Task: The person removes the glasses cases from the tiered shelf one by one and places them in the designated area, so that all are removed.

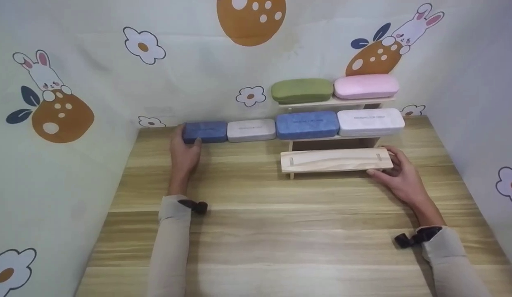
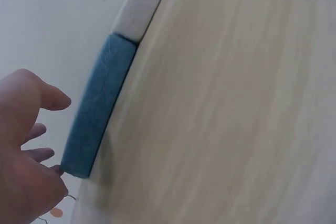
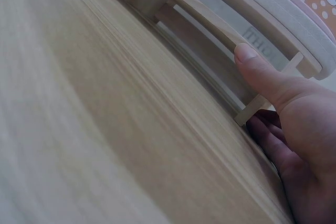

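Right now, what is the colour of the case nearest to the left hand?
The case is blue; the head view shows it best.

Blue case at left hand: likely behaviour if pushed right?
The blue case likely slides rather than rolls, being boxy. It looks stiff: its edges run straight. It would probably shove the pale grey case abutting its end.

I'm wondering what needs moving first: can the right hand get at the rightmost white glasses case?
Probably yes: the right hand grips the right end of the low wooden shelf, near the white glasses case, and nothing seems to stand between them. It would likely release the shelf first.
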`<state>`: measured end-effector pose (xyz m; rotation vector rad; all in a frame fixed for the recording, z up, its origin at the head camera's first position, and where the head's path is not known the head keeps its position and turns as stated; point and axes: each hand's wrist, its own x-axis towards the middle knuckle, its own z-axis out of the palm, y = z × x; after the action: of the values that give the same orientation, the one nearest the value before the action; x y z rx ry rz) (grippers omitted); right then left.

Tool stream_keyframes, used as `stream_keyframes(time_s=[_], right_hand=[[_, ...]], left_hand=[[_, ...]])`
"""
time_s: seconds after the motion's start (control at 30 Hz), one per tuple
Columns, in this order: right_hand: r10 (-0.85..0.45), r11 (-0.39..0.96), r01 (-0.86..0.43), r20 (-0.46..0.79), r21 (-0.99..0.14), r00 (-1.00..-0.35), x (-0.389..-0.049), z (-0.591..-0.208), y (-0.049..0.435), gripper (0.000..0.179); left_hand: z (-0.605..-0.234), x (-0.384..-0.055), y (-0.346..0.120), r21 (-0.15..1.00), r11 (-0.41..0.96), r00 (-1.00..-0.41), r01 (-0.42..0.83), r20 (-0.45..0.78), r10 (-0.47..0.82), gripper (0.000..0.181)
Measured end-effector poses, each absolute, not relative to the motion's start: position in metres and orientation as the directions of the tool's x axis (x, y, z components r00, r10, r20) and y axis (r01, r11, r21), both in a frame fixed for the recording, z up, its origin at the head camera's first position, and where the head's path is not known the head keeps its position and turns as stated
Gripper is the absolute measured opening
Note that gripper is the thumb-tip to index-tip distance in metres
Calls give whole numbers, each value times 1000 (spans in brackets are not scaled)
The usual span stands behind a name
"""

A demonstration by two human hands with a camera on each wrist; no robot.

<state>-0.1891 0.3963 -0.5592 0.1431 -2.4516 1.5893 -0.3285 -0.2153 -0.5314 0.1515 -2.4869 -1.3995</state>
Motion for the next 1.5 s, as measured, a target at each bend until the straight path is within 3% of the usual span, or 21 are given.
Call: stream_keyframes(time_s=[0.33,0.73,1.1,1.33,1.5], right_hand=[[37,418,-195,231,-887,-972,-187,-560,398,83],[35,424,-192,228,-885,-973,-188,-559,396,83],[39,409,-199,235,-891,-971,-189,-559,397,82],[35,408,-206,240,-889,-970,-190,-560,396,81],[38,405,-201,237,-892,-971,-190,-560,397,82]], left_hand=[[-498,-310,-165,883,430,-956,186,264,-128,59],[-480,-295,-105,900,193,-920,391,390,45,49],[-475,-287,-67,890,61,-890,451,443,111,44],[-477,-287,-46,888,93,-887,450,432,165,46],[-481,-288,-33,901,128,-899,415,384,209,59]])
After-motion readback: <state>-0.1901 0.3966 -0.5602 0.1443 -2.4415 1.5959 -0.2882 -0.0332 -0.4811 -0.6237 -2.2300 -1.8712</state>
